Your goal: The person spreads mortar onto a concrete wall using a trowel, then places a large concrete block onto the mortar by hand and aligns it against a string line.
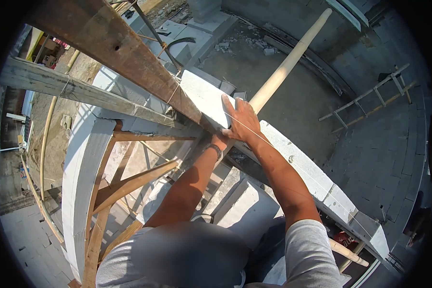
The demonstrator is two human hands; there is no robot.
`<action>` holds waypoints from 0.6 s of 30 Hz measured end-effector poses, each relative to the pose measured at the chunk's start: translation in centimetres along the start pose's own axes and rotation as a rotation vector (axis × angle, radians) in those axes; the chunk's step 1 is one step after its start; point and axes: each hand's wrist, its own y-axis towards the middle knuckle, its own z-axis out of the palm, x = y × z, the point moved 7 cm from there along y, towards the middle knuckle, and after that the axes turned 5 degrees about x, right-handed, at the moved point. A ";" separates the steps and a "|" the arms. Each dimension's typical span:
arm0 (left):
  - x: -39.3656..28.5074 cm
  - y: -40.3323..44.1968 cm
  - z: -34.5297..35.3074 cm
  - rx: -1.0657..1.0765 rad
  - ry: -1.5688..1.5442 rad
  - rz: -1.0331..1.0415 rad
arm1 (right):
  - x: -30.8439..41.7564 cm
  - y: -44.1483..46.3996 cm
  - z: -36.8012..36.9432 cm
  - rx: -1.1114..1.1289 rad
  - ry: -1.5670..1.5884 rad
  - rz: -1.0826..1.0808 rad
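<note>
Step in hand, as judged: steadying or truing up the white block [201,91], close beside the lower end of the beam [125,53]. Calls next, in judgement, for even pressure and a check against the string [355,222] before any release.

Right hand [245,120]: opened wide, with fingers spread over the near end of the block, on the side away from the beam; touching, not wrapped around. Left hand [220,140]: tucked low beneath the right, near the foot of the beam, wearing a watch [215,151] at the wrist. Cannot tell finger opening or hold there; partly hidden.

Beyond the hands, away from the beam: a row [302,163] of similar white blocks, along the string. Farther out from the beam: a pole [293,60], slanting away, and a ladder [377,96]. Close to the beam on its other side: a grey plank [81,86].
</note>
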 end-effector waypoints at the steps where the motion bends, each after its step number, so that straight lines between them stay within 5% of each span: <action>1: 2.6 1.1 1.9 0.018 0.025 0.015 | 0.0 0.0 0.0 0.010 0.003 0.003; 6: 4.8 1.9 3.2 0.126 0.070 -0.156 | -0.1 0.1 0.1 0.026 0.013 0.005; 9: 6.3 3.8 5.3 0.185 0.271 -0.089 | 0.0 0.1 0.2 0.031 0.011 0.006; 18: 1.7 1.3 1.8 0.192 -0.034 -0.129 | 0.0 0.3 0.3 0.086 0.011 0.013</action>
